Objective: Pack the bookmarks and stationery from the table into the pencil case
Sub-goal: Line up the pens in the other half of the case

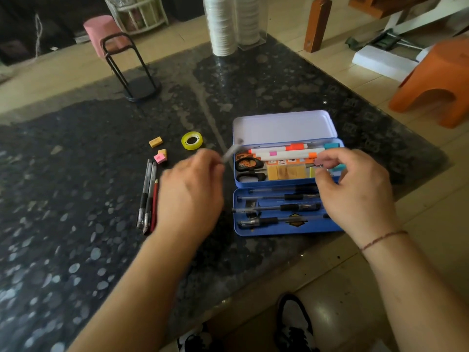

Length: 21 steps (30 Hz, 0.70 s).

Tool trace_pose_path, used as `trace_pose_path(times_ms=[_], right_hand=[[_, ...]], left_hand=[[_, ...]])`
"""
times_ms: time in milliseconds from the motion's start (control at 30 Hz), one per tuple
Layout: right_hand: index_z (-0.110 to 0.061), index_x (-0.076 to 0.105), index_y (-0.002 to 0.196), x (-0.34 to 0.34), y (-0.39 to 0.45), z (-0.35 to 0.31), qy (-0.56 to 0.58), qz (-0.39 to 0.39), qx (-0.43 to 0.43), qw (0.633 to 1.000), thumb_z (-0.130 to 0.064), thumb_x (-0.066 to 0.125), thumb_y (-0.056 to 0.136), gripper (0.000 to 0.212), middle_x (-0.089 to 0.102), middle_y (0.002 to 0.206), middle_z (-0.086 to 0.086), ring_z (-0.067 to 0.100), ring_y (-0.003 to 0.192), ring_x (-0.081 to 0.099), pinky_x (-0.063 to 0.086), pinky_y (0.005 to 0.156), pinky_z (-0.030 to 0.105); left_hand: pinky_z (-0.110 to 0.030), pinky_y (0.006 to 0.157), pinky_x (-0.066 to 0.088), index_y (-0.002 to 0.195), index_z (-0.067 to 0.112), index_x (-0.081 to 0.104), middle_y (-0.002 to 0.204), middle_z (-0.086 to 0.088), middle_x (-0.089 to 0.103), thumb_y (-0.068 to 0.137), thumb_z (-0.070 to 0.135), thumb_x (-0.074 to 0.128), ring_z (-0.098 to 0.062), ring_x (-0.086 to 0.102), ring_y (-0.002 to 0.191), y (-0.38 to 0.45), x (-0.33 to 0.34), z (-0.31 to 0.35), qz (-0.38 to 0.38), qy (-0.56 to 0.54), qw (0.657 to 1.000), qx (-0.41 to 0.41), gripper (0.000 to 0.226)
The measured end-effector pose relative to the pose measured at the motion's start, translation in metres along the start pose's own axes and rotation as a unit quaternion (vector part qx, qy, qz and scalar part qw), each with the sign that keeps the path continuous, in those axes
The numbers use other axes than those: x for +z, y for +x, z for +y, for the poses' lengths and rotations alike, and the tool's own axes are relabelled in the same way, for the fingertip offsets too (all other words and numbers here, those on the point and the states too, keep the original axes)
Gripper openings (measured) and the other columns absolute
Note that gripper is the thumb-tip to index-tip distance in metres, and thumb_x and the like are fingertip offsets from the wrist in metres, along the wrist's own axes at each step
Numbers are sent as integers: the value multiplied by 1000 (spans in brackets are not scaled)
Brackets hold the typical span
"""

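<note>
Blue metal pencil case [286, 228] lying open on dark speckled stone bench [76, 199], white-lined lid [283, 128] tipped back, two trays showing. Upper tray: white markers with orange bands [284, 151], black-handled scissors [250, 170], tan eraser blocks [286, 172]. Lower tray: black pens [279, 207] laid side by side lengthwise.

Left hand [190, 194] raised just left of the case, fingers pinched on a thin pale stick-like item [232, 152], blurred, tip reaching over the case's upper left corner; kind of item not clear. Right hand [355, 186] over the right end of the case, fingers curled and pinching a small pinkish piece [320, 161] above the upper tray; teal caps [331, 146] just beyond the fingertips. Thin red string bracelet [383, 238] on the right wrist.

Left of the case, loose on the bench: yellow-green roll of clear tape [192, 140]; orange rectangular eraser [155, 142]; pink eraser [159, 158] touching a smaller orange one [162, 152]; two black pens [147, 194] and red pencil [154, 207] lying close together, parallel, beside the left wrist.

Farther back on the bench: black wire stand on round base [134, 72], stack of white paper cups [220, 26]. Beyond, on tiled floor: orange plastic stool [436, 80], pink cylindrical stool [101, 31].
</note>
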State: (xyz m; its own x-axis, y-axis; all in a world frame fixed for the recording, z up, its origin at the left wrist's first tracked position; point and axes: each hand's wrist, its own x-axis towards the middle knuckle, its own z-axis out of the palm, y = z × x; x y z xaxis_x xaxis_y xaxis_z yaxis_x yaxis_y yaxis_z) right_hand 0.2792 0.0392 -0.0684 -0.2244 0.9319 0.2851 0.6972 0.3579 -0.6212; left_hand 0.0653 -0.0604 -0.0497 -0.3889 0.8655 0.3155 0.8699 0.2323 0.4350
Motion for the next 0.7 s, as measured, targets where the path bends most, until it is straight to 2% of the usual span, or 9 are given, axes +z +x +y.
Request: trace_pose_path(times_ms=[67,167,333,433,500,567,633,700], right_hand=[[-21,67,104,-1,0,0,8,1,2,1000,-19,65,84,19,64,102,-4,5,73,53,35,55,10],[-21,68,101,-2,1,1,5,0,6,1000,-16,65,84,18,64,100,-3,6,74,53,34,54,9],[-23,68,100,-4,3,6,-22,-2,37,999,-10,60,87,20,63,106,-1,14,87,61,39,52,15],[-24,67,97,-6,4,8,-20,8,43,999,-11,60,87,18,64,106,-2,14,78,60,35,48,14],[-24,67,98,-5,4,7,-20,4,41,999,-14,62,87,15,64,108,-2,13,81,61,36,49,14],[-24,67,98,-4,4,7,-15,2,40,999,-17,62,87,14,63,108,-3,11,88,60,42,52,15],[-24,66,98,-3,3,6,-9,2,41,999,-18,62,88,12,63,109,-2,8,91,57,51,56,20],[-23,65,97,-2,3,5,-5,3,40,999,-19,63,88,11,63,108,-2,7,92,55,55,60,25]], left_hand=[[-42,73,50,96,22,60,86,6,65,91,27,54,-19,62,78,-8,11,24,-44,-45,995,81,9],[-42,71,45,95,22,62,89,7,65,90,28,58,-19,60,82,-17,35,47,-68,-30,985,153,10],[-43,78,45,102,19,67,103,3,65,88,30,63,-22,59,96,-14,53,44,-87,-35,985,144,17],[-39,82,47,104,19,66,104,3,64,89,35,61,-18,58,97,-9,44,37,-59,-62,987,133,23],[-35,80,48,98,19,66,97,3,65,88,33,60,-17,58,92,-2,30,22,5,-65,993,96,18],[-38,82,46,99,18,66,99,-3,64,85,27,63,-26,57,94,5,16,-5,51,-1,999,-1,18],[-42,89,42,110,15,63,111,-10,61,85,23,61,-35,52,105,6,3,-37,26,79,988,-133,27],[-46,90,42,119,14,58,119,-14,58,87,22,57,-37,50,111,4,-8,-63,-14,109,966,-233,33]])
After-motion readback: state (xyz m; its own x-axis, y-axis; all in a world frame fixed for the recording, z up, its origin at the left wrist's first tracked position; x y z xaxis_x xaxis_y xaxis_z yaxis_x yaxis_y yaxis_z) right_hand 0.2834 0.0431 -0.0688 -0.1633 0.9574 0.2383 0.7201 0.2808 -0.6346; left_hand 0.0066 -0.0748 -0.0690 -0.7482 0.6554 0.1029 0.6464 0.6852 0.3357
